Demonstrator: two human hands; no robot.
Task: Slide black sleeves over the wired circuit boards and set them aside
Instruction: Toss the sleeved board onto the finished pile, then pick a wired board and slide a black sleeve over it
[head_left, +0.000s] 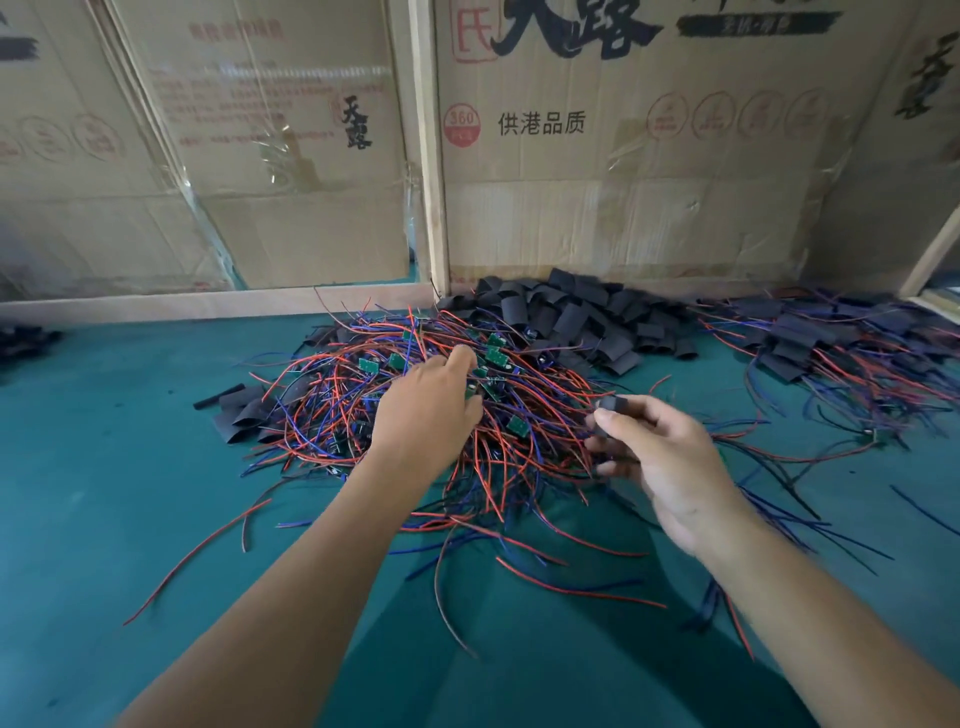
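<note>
Flattened cardboard boxes (623, 156) printed with red and black characters stand as a wall along the far side, framed by pale wooden battens (428, 156). Below them spreads a teal work surface (130, 467). In the middle of it lies a big tangle of wired circuit boards (519, 457), red and blue leads running every way with small green boards showing near the top of the heap. At the far edge, against the cardboard, sits a pile of loose black sleeves (571, 312), touching the tangle's far side; a few more sleeves (239, 410) lie at its left edge. To the far right is a separate heap of sleeved boards (831, 343), black tubes with wires trailing out. The left hand (428, 410) reaches into the top of the wire tangle, fingers curled down among the leads close to a green board (480, 371); whether it actually grips a board or wire cannot be told. The right hand (670, 462) hovers over the right edge of the tangle, thumb and fingertips pinching a single black sleeve (615, 404).
</note>
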